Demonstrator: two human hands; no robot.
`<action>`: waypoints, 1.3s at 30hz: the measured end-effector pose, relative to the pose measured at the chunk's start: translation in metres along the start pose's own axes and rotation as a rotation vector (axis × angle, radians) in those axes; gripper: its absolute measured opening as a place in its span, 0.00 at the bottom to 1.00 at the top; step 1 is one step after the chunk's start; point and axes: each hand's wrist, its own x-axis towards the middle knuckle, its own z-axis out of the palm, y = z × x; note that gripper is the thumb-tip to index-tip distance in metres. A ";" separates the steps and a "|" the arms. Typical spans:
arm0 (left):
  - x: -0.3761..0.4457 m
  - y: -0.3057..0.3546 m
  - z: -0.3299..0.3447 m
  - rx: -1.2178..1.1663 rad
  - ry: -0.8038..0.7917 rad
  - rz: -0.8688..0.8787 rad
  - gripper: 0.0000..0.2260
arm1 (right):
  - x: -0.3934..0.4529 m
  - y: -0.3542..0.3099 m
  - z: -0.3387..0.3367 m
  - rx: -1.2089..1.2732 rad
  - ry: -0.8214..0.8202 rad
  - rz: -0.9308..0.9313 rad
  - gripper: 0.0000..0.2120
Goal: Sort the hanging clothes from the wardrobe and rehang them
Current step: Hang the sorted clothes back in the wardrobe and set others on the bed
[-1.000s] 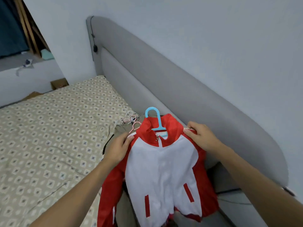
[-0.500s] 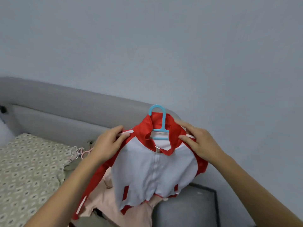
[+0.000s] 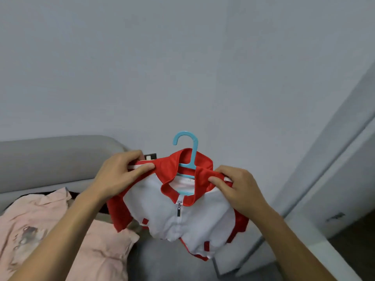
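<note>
Both hands pinched jacket [image 3: 182, 216] shoulders: left hand [image 3: 119, 175] near left shoulder, right hand [image 3: 239, 191] on right. Jacket hung mid-air on blue hanger [image 3: 187, 157], probably spread for rehanging; pink garment [image 3: 60, 236] lay left.

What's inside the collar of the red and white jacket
A blue hanger: its hook rises above the red and white jacket, crossbars showing in the neck opening. Its shoulder arms are covered by fabric.

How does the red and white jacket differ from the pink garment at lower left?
The jacket is held up by both hands, left hand and right hand; the pink garment lies flat, untouched. The jacket sits on a blue hanger; the pink garment shows none.
</note>
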 end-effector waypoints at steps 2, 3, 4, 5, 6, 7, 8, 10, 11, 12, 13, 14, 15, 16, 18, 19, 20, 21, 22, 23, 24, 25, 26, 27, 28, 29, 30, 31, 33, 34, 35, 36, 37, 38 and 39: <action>0.005 0.028 0.022 -0.046 -0.026 0.037 0.25 | -0.028 0.010 -0.029 -0.034 0.036 0.032 0.12; 0.008 0.042 0.033 -0.071 -0.040 0.057 0.25 | -0.040 0.015 -0.043 -0.058 0.057 0.044 0.12; 0.011 0.055 0.043 -0.095 -0.056 0.078 0.25 | -0.051 0.020 -0.057 -0.081 0.075 0.061 0.13; 0.013 0.068 0.053 -0.114 -0.073 0.095 0.25 | -0.060 0.026 -0.070 -0.099 0.091 0.082 0.13; 0.017 0.081 0.062 -0.130 -0.090 0.110 0.24 | -0.069 0.032 -0.083 -0.117 0.108 0.107 0.13; 0.020 0.095 0.071 -0.143 -0.112 0.126 0.23 | -0.078 0.038 -0.096 -0.135 0.124 0.132 0.13; 0.024 0.107 0.080 -0.153 -0.134 0.145 0.23 | -0.087 0.044 -0.108 -0.157 0.136 0.160 0.13; 0.032 0.130 0.096 -0.173 -0.181 0.189 0.22 | -0.108 0.055 -0.128 -0.181 0.156 0.228 0.15; 0.035 0.141 0.104 -0.186 -0.204 0.213 0.23 | -0.119 0.058 -0.137 -0.183 0.171 0.263 0.16; 0.039 0.153 0.111 -0.193 -0.227 0.243 0.23 | -0.130 0.060 -0.146 -0.188 0.189 0.300 0.18; 0.042 0.164 0.119 -0.192 -0.248 0.274 0.23 | -0.141 0.060 -0.154 -0.192 0.211 0.336 0.19; 0.044 0.173 0.124 -0.190 -0.263 0.304 0.23 | -0.150 0.059 -0.162 -0.196 0.230 0.371 0.21; 0.048 0.185 0.133 -0.190 -0.287 0.345 0.23 | -0.162 0.057 -0.170 -0.199 0.258 0.418 0.22; 0.049 0.194 0.139 -0.189 -0.306 0.379 0.22 | -0.172 0.053 -0.178 -0.199 0.280 0.458 0.21; 0.054 0.216 0.152 -0.190 -0.350 0.464 0.19 | -0.198 0.046 -0.192 -0.214 0.325 0.540 0.22; 0.055 0.227 0.159 -0.194 -0.368 0.509 0.17 | -0.211 0.041 -0.198 -0.227 0.349 0.577 0.21; 0.055 0.238 0.165 -0.197 -0.385 0.552 0.16 | -0.225 0.036 -0.204 -0.245 0.367 0.610 0.20; 0.055 0.248 0.171 -0.201 -0.398 0.594 0.15 | -0.238 0.032 -0.208 -0.261 0.384 0.639 0.18; 0.054 0.258 0.176 -0.207 -0.410 0.633 0.14 | -0.251 0.027 -0.212 -0.275 0.403 0.669 0.17; 0.052 0.268 0.183 -0.218 -0.420 0.673 0.14 | -0.263 0.022 -0.214 -0.286 0.430 0.697 0.15; 0.048 0.278 0.189 -0.236 -0.431 0.705 0.14 | -0.273 0.017 -0.217 -0.297 0.456 0.726 0.15; 0.044 0.287 0.196 -0.257 -0.441 0.733 0.14 | -0.284 0.013 -0.219 -0.303 0.484 0.751 0.14; 0.040 0.296 0.202 -0.275 -0.449 0.758 0.14 | -0.293 0.008 -0.222 -0.304 0.509 0.770 0.14; 0.035 0.306 0.208 -0.288 -0.452 0.784 0.14 | -0.302 0.004 -0.224 -0.300 0.535 0.785 0.13; 0.031 0.315 0.215 -0.300 -0.457 0.809 0.15 | -0.311 0.000 -0.227 -0.303 0.562 0.799 0.12; 0.027 0.325 0.222 -0.311 -0.464 0.830 0.15 | -0.321 -0.004 -0.230 -0.312 0.589 0.811 0.11; 0.024 0.335 0.229 -0.322 -0.478 0.850 0.15 | -0.331 -0.007 -0.233 -0.330 0.617 0.819 0.11; 0.021 0.345 0.237 -0.329 -0.485 0.879 0.15 | -0.341 -0.009 -0.237 -0.348 0.644 0.825 0.11; 0.014 0.367 0.253 -0.333 -0.471 0.946 0.14 | -0.361 -0.012 -0.246 -0.379 0.683 0.853 0.14; 0.009 0.378 0.261 -0.338 -0.465 0.969 0.13 | -0.371 -0.012 -0.251 -0.385 0.698 0.872 0.15; 0.004 0.389 0.271 -0.350 -0.461 0.982 0.13 | -0.381 -0.012 -0.256 -0.386 0.710 0.890 0.16; -0.002 0.400 0.280 -0.367 -0.459 0.987 0.13 | -0.391 -0.012 -0.262 -0.387 0.718 0.906 0.16; -0.007 0.411 0.288 -0.388 -0.462 0.988 0.12 | -0.402 -0.011 -0.267 -0.391 0.715 0.920 0.16; -0.012 0.423 0.297 -0.403 -0.471 0.989 0.13 | -0.412 -0.011 -0.274 -0.397 0.700 0.936 0.15; -0.016 0.434 0.305 -0.414 -0.477 0.994 0.13 | -0.421 -0.012 -0.280 -0.400 0.677 0.955 0.13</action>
